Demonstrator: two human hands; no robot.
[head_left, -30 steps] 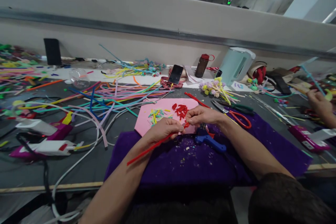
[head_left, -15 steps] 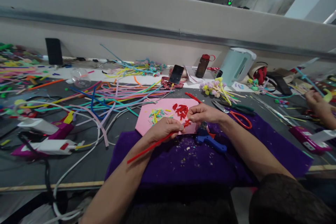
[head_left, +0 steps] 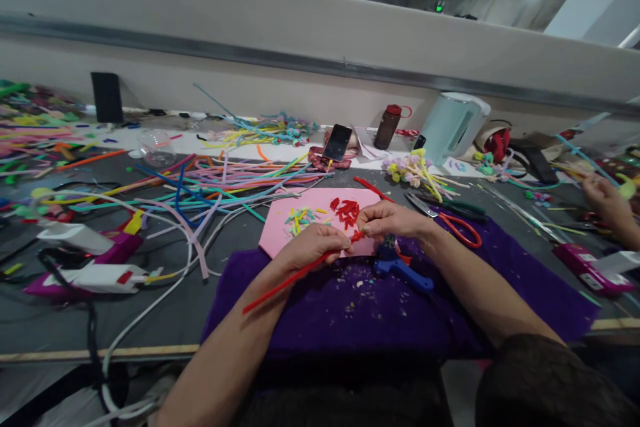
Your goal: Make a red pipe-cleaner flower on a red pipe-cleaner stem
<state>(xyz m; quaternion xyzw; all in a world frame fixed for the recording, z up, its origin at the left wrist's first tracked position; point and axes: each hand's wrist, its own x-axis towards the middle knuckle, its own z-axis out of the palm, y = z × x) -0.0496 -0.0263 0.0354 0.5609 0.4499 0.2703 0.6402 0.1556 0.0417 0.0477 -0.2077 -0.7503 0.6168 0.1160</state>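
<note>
My left hand (head_left: 320, 244) is closed in a pinch on a red pipe cleaner (head_left: 280, 290), whose long straight end slants back over my left forearm. Close by on the right, my right hand (head_left: 393, 219) has its fingers pinched at the short twisted red end of the same pipe cleaner. Both hands hover over a pink sheet (head_left: 274, 227). On it lie short cut red pieces (head_left: 347, 211) beside my right fingertips and a pile of yellow, green and white bits (head_left: 301, 219). A blue-handled tool (head_left: 410, 276) lies below my right wrist, its head partly hidden.
Purple cloth (head_left: 310, 323) covers the table's front. Orange-handled scissors (head_left: 463, 232) lie right of my wrist. Loose pipe cleaners (head_left: 240, 177), white cables (head_left: 150, 310) and power strips (head_left: 117, 247) spread leftward. Behind stand a phone (head_left: 337, 141), bottle (head_left: 387, 128) and kettle (head_left: 453, 127). Another person's hand (head_left: 605, 200) is at right.
My right fingers have shifted very slightly at the twisted red end. My left hand keeps its hold in the same place. The whole view has drifted a little.
</note>
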